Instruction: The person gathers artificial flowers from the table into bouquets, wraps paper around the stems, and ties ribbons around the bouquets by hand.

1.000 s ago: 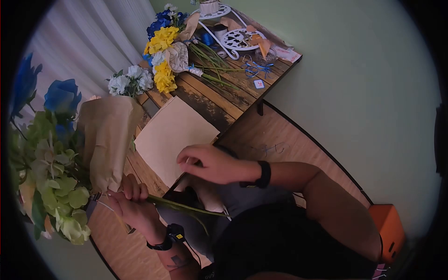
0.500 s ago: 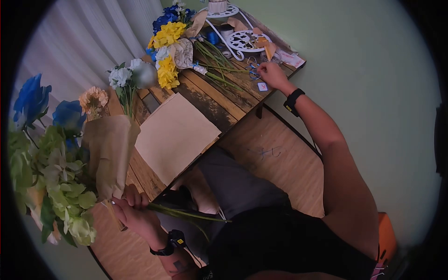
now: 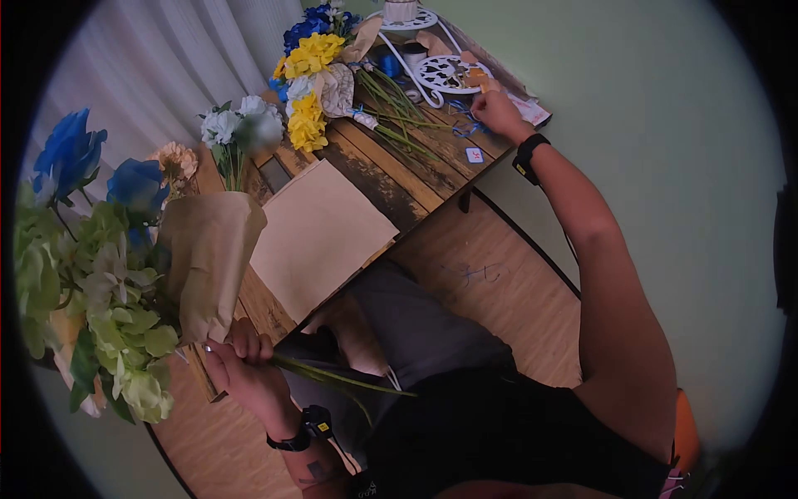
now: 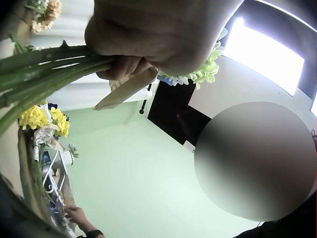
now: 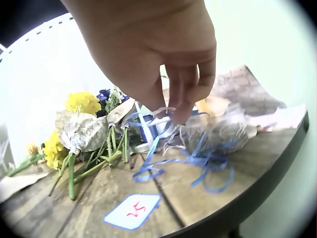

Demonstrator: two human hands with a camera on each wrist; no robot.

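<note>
1. Clock positions are read from the middle of the head view. The left hand point(image 3: 247, 370), at 8 o'clock, is clamped around green stems point(image 3: 337, 378), just below the brown paper wrap point(image 3: 212, 249).
2. The bouquet point(image 3: 108, 274), with blue and pale green blooms, spreads at 9 o'clock, beside the wrap.
3. The right hand point(image 3: 500, 114) is at 1 o'clock over the desk point(image 3: 391, 166). Its fingers point down and their tips touch the blue ribbon point(image 5: 171, 161); I cannot tell whether they pinch it.
4. The marked card point(image 3: 475, 155) lies at the right hand's 7 o'clock; the white stand point(image 3: 445, 73) is at its 10 to 11 o'clock.
5. Brown sheets point(image 3: 324, 237) lie at 9 o'clock, yellow flowers point(image 3: 309, 121) at 11, and pale blue flowers point(image 3: 220, 127) at 10.
</note>
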